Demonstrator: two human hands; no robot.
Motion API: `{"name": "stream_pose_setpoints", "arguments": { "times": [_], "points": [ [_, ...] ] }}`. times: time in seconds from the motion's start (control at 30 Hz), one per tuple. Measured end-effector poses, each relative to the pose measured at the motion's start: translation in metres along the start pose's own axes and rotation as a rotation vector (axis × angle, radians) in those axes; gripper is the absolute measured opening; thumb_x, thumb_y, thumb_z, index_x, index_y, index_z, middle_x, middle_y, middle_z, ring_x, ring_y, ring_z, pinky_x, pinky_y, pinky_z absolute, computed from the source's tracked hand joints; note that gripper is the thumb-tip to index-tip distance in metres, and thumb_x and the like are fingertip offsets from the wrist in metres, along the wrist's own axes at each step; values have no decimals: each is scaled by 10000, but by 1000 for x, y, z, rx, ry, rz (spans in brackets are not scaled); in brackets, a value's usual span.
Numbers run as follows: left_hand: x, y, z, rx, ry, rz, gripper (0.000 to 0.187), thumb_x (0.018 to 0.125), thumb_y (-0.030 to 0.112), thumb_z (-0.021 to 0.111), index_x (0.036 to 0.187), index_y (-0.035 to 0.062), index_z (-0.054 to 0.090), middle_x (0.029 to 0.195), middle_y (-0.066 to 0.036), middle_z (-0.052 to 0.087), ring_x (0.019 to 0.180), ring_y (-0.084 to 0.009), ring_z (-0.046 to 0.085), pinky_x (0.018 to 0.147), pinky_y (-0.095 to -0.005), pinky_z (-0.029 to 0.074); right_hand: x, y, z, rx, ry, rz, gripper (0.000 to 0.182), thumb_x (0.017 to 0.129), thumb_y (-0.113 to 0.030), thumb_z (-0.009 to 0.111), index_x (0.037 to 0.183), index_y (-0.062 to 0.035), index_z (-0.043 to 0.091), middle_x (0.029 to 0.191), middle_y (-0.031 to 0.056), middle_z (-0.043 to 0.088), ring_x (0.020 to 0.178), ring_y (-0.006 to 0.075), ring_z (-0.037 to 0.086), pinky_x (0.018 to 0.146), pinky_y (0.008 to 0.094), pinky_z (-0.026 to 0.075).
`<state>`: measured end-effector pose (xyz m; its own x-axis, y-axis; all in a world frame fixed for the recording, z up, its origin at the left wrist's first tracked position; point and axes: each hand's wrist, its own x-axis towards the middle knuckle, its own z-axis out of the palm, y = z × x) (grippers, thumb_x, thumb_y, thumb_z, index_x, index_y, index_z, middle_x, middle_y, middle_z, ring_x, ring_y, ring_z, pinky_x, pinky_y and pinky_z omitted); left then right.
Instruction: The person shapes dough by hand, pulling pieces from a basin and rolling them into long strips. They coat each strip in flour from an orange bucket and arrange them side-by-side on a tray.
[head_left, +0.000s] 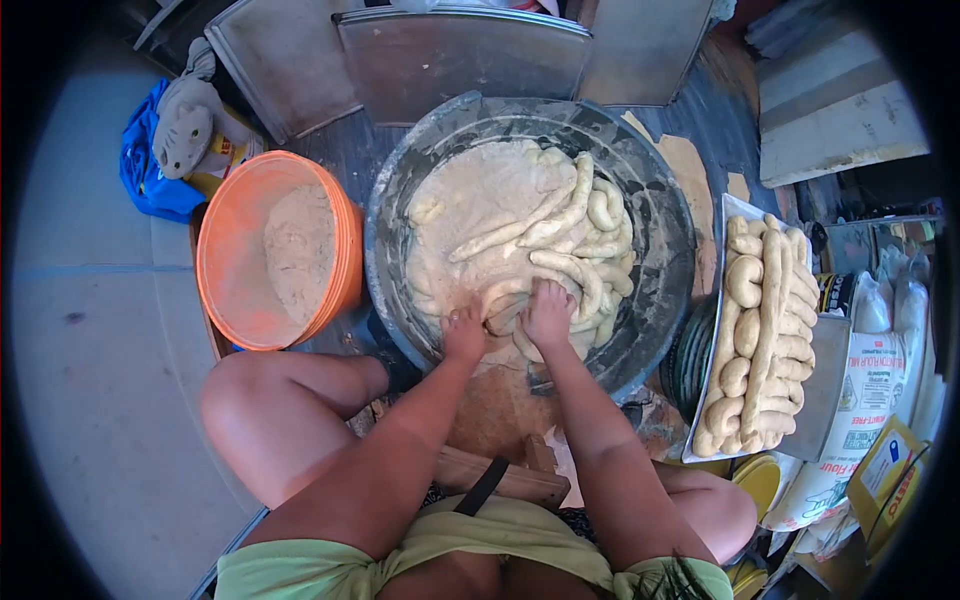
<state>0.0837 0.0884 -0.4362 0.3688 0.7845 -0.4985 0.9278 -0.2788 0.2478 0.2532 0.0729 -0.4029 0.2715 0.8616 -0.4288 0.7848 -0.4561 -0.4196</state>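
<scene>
A wide dark basin [655, 220] stands in front of me with ropes of pale dough [585, 195] heaped in its right half and tan powder [470, 190] over the left and far part. Both my hands are inside the near side of the basin. My left hand [465, 332] has its fingers curled at the left end of a curved dough rope [508, 300]. To the right of it, my right hand [548, 312] is closed around dough, knuckles up. The fingertips of both hands are partly hidden by dough and powder.
An orange tub [345, 250] holding more tan powder stands left of the basin. On the right, a tray [715, 330] carries rows of shaped dough, beside flour sacks [870, 390]. Metal trays [460, 65] lean behind the basin. A wooden piece [500, 475] lies between my legs.
</scene>
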Motion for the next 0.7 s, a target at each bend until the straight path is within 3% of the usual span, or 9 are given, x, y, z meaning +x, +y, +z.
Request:
{"name": "stream_pose_setpoints", "arguments": {
  "times": [0.1, 0.17, 0.3, 0.47, 0.5, 0.57, 0.6, 0.67, 0.7],
  "points": [
    [16, -2, -29, -99, -186, -114, 695, 740, 257, 635, 1331, 19, 356, 1038, -220, 616, 970, -309, 601, 986, -489, 294, -4, -16, -6, -100, 42, -272, 746, 660, -180, 668, 1337, -126, 361, 1353, 146, 362, 1315, 269, 271, 1041, 587, 156],
    [39, -5, -49, -392, -448, 269, 410, 719, 178, 637, 1086, 9, 563, 767, -136, 638, 751, -246, 627, 753, -416, 459, -9, -34, -14, -2, 37, -413, 683, 673, -173, 677, 1294, -127, 397, 1275, 139, 432, 1231, 252, 367, 1001, 547, 240],
    [19, 32, -224, -649, -480, 273, 269, 697, 100, 648, 953, 25, 619, 810, -92, 641, 683, -147, 594, 539, -271, 485, -13, -57, -73, 723, -157, -337, 543, 727, -179, 686, 1219, -98, 472, 1043, 117, 600, 959, 276, 583, 835, 412, 437],
    [-115, 23, -385, -1537, 207, 705, 357, 727, 91, 566, 1043, -75, 565, 855, -144, 629, 662, -168, 628, 511, -255, 534, -17, -10, -59, 599, -97, -392, 385, 733, -299, 705, 1016, -56, 609, 905, 130, 643, 856, 283, 617, 771, 350, 471],
    [-132, 21, -399, -1736, 450, 675, 374, 765, 86, 522, 1105, -71, 530, 823, -146, 610, 679, -172, 614, 551, -262, 538, -21, 12, -44, 265, 205, -510, 322, 734, -252, 713, 956, -47, 600, 814, 85, 617, 794, 230, 601, 734, 325, 470],
    [-119, -27, -411, -1904, 381, 1228, 380, 797, 72, 517, 1157, -46, 495, 800, -126, 579, 687, -150, 583, 581, -257, 524, -27, 22, -44, -85, 512, -605, 265, 736, -205, 720, 895, -37, 591, 723, 41, 591, 732, 177, 585, 696, 300, 468],
    [-113, -23, -409, -1897, 375, 1241, 380, 797, 72, 517, 1157, -46, 495, 800, -126, 579, 687, -150, 583, 581, -257, 524, -28, 19, -48, 183, 246, -447, 281, 755, -207, 703, 933, -32, 574, 712, 34, 577, 707, 164, 581, 670, 293, 469],
    [-102, -13, -396, -2002, 833, 630, 346, 828, 72, 524, 1158, -28, 501, 746, -72, 551, 675, -120, 551, 584, -230, 495, -31, 3, -62, 445, -17, -288, 297, 774, -209, 685, 970, -27, 558, 701, 27, 563, 681, 152, 576, 643, 285, 470],
    [-91, -12, -379, -1925, 679, 570, 348, 825, 90, 552, 1155, -11, 511, 780, -63, 559, 674, -110, 548, 563, -218, 481, -40, -17, -83, 763, -101, -254, 323, 784, -208, 674, 1006, -14, 542, 682, 29, 547, 650, 138, 567, 614, 273, 464]
  ]
}}
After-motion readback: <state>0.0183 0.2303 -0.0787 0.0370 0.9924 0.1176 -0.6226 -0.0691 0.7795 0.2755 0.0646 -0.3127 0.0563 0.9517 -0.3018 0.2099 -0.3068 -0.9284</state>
